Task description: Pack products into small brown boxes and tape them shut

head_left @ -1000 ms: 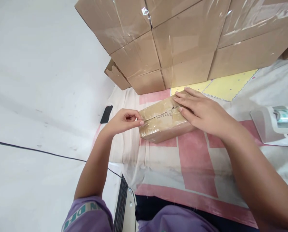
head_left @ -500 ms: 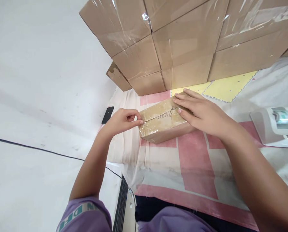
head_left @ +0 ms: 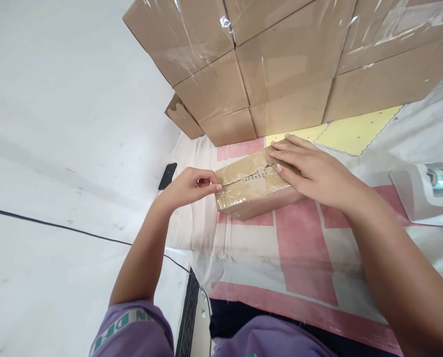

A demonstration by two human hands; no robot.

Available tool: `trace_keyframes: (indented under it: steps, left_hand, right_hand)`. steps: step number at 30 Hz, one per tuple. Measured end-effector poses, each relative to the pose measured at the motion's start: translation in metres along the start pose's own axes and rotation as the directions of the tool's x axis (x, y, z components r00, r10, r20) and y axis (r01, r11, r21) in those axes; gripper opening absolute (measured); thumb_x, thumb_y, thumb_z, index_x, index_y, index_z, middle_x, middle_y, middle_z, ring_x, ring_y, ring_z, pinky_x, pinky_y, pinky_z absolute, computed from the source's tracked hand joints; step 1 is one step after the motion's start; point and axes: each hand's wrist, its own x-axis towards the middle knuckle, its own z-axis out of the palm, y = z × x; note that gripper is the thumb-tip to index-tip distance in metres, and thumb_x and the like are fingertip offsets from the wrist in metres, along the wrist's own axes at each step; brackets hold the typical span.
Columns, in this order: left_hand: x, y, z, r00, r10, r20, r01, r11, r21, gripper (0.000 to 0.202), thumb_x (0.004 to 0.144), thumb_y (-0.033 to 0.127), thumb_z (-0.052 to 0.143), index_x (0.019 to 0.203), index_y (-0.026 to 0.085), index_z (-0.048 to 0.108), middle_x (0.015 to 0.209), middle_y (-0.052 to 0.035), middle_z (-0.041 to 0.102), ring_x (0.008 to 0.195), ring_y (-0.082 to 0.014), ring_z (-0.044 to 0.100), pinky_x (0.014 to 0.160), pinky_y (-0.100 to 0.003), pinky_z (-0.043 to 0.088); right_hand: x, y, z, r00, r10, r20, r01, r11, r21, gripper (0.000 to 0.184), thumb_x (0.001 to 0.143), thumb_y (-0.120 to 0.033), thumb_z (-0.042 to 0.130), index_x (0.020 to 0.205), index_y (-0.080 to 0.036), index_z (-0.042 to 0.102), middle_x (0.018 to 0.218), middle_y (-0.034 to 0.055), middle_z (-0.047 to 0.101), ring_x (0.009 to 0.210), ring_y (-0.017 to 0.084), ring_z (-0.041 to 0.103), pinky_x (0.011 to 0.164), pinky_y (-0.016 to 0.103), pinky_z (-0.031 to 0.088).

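Note:
A small cardboard box with shiny clear tape over its top lies at an angle on the cloth-covered table. Along its top runs a seam with torn, ragged marks near the middle. At the box's left end my left hand has thumb and forefinger pinched together against the end of the seam; whatever is between the fingertips is too small to make out. My right hand rests over the box's right part, fingers stretched out towards the far edge and thumb beside the seam.
Taped cardboard cartons are stacked behind the box, with a small open carton at their left. A black phone lies by the wall. To the right stands a tape dispenser. Yellow sheets lie beneath the stack's edge.
The view has shifted very slightly. Both hands keep their places on the box, and the box looks the same.

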Motion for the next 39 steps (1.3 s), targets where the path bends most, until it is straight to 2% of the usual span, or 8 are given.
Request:
trace_keyframes:
  steps: [3,10,14,18,23,26,33,39]
  left_hand:
    - [0.003,0.002,0.004,1.000,-0.004,-0.011,0.005,0.998,0.060,0.028,0.089,0.044,0.064,0.074,0.020,0.068,0.060,0.0019,0.050,0.056,-0.0114,0.038,0.053,-0.026,0.026]
    - [-0.001,0.019,0.008,0.991,-0.060,-0.118,0.095,0.944,0.317,0.025,0.088,0.041,0.063,0.073,0.023,0.069,0.054,0.0045,0.041,0.051,-0.0116,0.035,0.052,-0.028,0.023]
    - [0.000,0.024,0.005,0.983,-0.144,-0.111,0.173,0.930,0.324,0.028,0.086,0.043,0.065,0.067,0.023,0.065,0.055,0.0036,0.044,0.051,-0.0122,0.036,0.051,-0.029,0.021]
    - [0.007,0.015,0.000,0.982,-0.177,-0.063,0.186,0.966,0.182,0.040,0.080,0.046,0.070,0.060,0.021,0.047,0.058,0.0042,0.040,0.053,-0.0113,0.033,0.051,-0.028,0.021]
    - [0.016,-0.008,0.003,0.990,-0.133,0.046,0.140,0.973,-0.182,0.048,0.077,0.046,0.074,0.064,0.021,0.035,0.064,0.0057,0.033,0.059,-0.0103,0.032,0.055,-0.025,0.023]
    - [0.018,-0.019,0.010,0.990,-0.138,0.019,0.137,0.942,-0.306,0.051,0.075,0.047,0.077,0.064,0.021,0.034,0.065,0.0065,0.030,0.060,-0.0100,0.032,0.056,-0.025,0.022]
    - [0.015,-0.022,0.023,0.986,-0.151,-0.067,0.115,0.921,-0.373,0.048,0.078,0.046,0.076,0.067,0.021,0.036,0.066,0.0068,0.032,0.059,-0.0092,0.030,0.056,-0.024,0.020]
    - [0.018,-0.024,0.038,0.979,-0.184,-0.085,0.102,0.810,-0.577,0.049,0.083,0.043,0.072,0.069,0.022,0.030,0.062,0.0089,0.032,0.054,-0.0070,0.031,0.054,-0.023,0.024]
  right_hand:
    - [0.001,0.000,0.000,1.000,-0.014,-0.002,0.014,1.000,0.001,0.046,0.100,-0.037,0.041,0.142,-0.030,0.057,0.141,0.0013,0.062,0.147,0.039,0.035,0.118,0.063,0.034]
    - [0.003,-0.003,-0.002,1.000,-0.023,0.002,0.023,1.000,-0.001,0.043,0.100,-0.037,0.039,0.136,-0.029,0.061,0.135,0.0032,0.065,0.142,0.038,0.041,0.117,0.060,0.037]
    - [0.003,-0.004,-0.003,0.999,-0.038,0.002,0.038,0.999,0.004,0.042,0.100,-0.037,0.039,0.135,-0.029,0.061,0.133,0.0033,0.066,0.140,0.038,0.043,0.115,0.060,0.038]
    - [0.002,-0.003,-0.002,0.999,-0.044,-0.008,0.044,0.999,-0.003,0.042,0.101,-0.037,0.038,0.134,-0.029,0.062,0.132,0.0032,0.066,0.142,0.037,0.043,0.117,0.060,0.037]
    - [0.001,-0.001,-0.001,0.999,-0.031,-0.013,0.031,1.000,0.000,0.041,0.100,-0.038,0.039,0.132,-0.029,0.063,0.132,0.0029,0.067,0.145,0.038,0.038,0.115,0.060,0.039]
    - [0.000,-0.002,0.000,1.000,-0.020,-0.005,0.020,1.000,0.004,0.041,0.100,-0.037,0.040,0.131,-0.028,0.065,0.132,0.0035,0.067,0.146,0.039,0.036,0.114,0.060,0.041]
    - [0.000,-0.004,-0.001,1.000,-0.027,-0.012,0.027,0.999,0.022,0.040,0.099,-0.035,0.041,0.131,-0.029,0.065,0.134,0.0029,0.066,0.146,0.038,0.036,0.113,0.061,0.042]
    - [-0.001,-0.004,-0.001,0.999,-0.032,-0.018,0.032,0.999,-0.003,0.040,0.099,-0.033,0.041,0.130,-0.027,0.065,0.138,0.0035,0.064,0.144,0.035,0.040,0.112,0.057,0.044]
